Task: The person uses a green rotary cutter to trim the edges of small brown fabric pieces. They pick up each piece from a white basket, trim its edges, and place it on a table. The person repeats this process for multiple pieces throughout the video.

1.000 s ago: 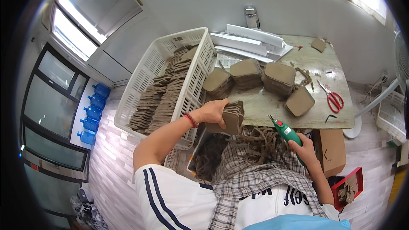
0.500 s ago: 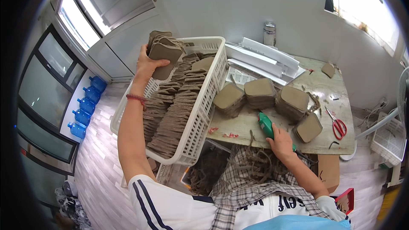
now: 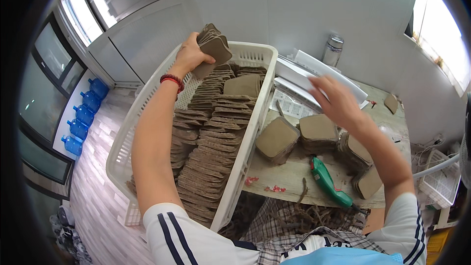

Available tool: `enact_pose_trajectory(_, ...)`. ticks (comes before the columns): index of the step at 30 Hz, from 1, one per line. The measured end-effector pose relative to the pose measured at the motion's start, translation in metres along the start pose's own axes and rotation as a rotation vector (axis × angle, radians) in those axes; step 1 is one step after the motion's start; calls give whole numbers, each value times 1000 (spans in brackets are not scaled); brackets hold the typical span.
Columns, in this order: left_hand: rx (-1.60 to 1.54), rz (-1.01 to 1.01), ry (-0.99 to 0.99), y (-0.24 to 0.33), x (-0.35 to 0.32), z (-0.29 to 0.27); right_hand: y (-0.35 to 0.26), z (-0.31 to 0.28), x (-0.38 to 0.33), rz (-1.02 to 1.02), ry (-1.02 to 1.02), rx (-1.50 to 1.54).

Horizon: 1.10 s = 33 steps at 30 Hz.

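Observation:
My left hand [image 3: 190,55] is closed around a stack of thin brown rounded-square pads [image 3: 216,51], held up over the far end of a white plastic basket [image 3: 271,64]. Long rows of similar pads [image 3: 208,164] with rough edges fill much of that basket. Blurred by motion, my right hand [image 3: 337,102] is raised above the table with its fingers stretched out, and nothing shows in it. Below it lies a green corded electric cutter [image 3: 326,181] on the table. Several short pad stacks [image 3: 277,138] stand between the cutter and the white papers.
White papers [image 3: 338,76] and a steel-capped bottle [image 3: 333,49] are at the table's back. One loose pad [image 3: 391,103] lies at the right. Brown strip scraps [image 3: 299,218] cover my lap. Blue water jugs [image 3: 81,117] line the wall at the left.
My right hand has let go of the green cutter, now on the table, and moved up and away. My left hand with its pads has shifted right. The view has turned slightly.

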State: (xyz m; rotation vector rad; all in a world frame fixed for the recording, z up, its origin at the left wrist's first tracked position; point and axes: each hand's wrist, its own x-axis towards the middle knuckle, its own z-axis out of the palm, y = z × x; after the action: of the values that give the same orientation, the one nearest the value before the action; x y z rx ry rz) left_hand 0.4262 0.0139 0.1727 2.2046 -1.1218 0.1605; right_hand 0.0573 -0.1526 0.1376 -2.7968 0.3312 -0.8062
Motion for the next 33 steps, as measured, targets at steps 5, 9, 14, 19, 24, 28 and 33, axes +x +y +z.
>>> enact_pose_trajectory(5, 61, 29, 16, -7, 26, 30, -7, 86, 165, 8, -498, -58)
enact_pose_trajectory(9, 99, -15, 28, -26, 21, 35, -34, 132, 201, 78, -828, -186)
enact_pose_trajectory(14, 157, -9, -43, -28, 23, 49, -24, 156, 205, 208, -1025, -225)
enact_pose_trajectory(19, 136, -11, -57, -27, 30, 60, -15, 158, 204, 145, -987, -47)
enact_pose_trajectory(24, 114, 132, -39, -15, 29, 75, -14, 156, 194, -37, -866, -19)
enact_pose_trajectory(28, 64, 247, -65, -19, 19, 82, -32, 144, 169, -201, -788, 12)
enact_pose_trajectory(33, 35, 406, -85, 0, 0, 93, -34, 131, 152, -145, -764, -13)
